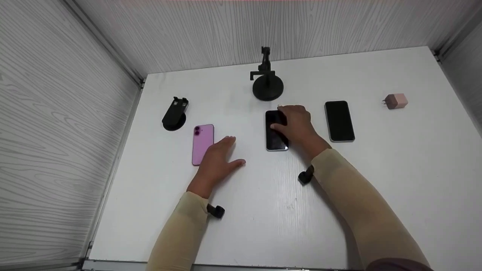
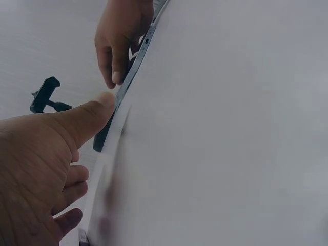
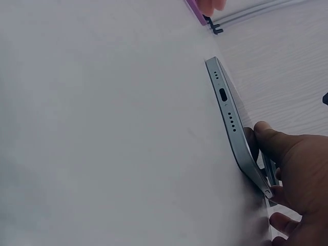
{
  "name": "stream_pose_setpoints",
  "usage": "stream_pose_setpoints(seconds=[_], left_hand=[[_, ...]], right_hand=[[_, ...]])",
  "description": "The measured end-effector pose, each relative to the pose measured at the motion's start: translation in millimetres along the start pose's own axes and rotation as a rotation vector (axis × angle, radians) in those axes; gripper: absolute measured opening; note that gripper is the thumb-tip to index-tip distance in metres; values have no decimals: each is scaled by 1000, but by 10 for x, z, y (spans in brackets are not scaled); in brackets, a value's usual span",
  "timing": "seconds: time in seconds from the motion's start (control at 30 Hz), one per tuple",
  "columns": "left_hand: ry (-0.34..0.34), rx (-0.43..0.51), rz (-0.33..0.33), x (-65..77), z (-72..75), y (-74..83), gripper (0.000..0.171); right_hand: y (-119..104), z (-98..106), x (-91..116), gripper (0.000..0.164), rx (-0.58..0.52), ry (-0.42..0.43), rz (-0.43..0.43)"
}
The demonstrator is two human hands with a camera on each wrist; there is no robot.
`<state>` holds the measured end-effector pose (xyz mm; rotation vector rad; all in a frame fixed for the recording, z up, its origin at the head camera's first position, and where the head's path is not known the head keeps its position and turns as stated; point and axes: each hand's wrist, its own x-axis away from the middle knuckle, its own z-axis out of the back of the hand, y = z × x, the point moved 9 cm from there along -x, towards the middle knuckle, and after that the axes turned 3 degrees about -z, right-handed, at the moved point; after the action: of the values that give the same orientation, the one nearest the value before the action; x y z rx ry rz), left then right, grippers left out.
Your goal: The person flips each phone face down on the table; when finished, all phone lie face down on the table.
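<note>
The middle phone point(image 1: 276, 143) lies screen up on the tabletop point(image 1: 260, 226), its long axis running almost straight away from the person. Its short edge with the charging port, plain in the right wrist view, faces the person; the opposite end points toward the black round-based stand point(image 1: 267, 89). The right hand point(image 1: 300, 123) is over the phone's right side, with the thumb above the screen and the fingers near the far end and right edge; whether it is pinching the phone cannot be told. The left hand point(image 1: 216, 160) is released, fingers extended and thumb spread toward the middle phone, well apart from it. The pink phone point(image 1: 202, 141) lies back up just left of the left hand, partly covered by it, its long axis also running away from the person, camera end farthest. To the right of the right hand lies another dark-screened phone point(image 1: 340, 121), its far end angled slightly left.
</note>
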<state>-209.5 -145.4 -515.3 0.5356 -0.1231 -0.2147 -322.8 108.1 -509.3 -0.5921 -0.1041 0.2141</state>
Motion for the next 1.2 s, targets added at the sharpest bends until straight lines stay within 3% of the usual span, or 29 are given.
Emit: stream_pose_setpoints(seconds=[0.47,0.77,1.2], left_hand=[[-35,-14,-108,-229,-213,404,84],[-14,-98,-153,-324,-285,491,83],[-27,-91,-209,-419,-320,619,69]], right_hand=[[-15,-30,46,75,10,8,14],[-41,-52,79,75,12,-5,26],[-74,-50,107,75,-7,-2,34]])
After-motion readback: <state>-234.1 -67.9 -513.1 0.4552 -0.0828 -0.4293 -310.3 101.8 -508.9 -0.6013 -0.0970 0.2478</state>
